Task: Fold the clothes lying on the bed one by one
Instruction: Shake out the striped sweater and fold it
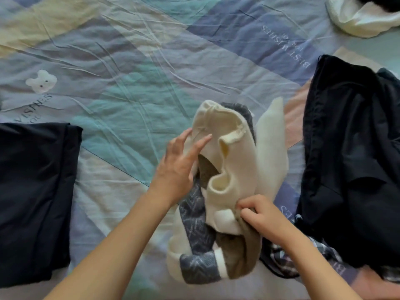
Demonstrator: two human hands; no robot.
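Our right hand [263, 215] pinches a fold of the sweater [229, 169] at its near edge, fingers curled into the knit. Our left hand [177, 167] is spread wide, fingers straight, resting against the cream side of the bundle. The sweater (cream, with grey patterned and brown panels) lies bunched in front of us on the bed [129, 83], not yet flattened.

Handling estimate: soft, thick knit, light, no stiffness; it will slump and cling to itself rather than slide. We judge the hem or shoulders the best places to take hold, so it can be shaken out flat first.

Around it: a dark folded garment [34, 191] to the left, a pile of black clothes [350, 159] to the right with plaid fabric [285, 260] at its near edge, a white garment [357, 20] at the far right. The pastel patchwork bedsheet is wrinkled; nothing of the room beyond shows.
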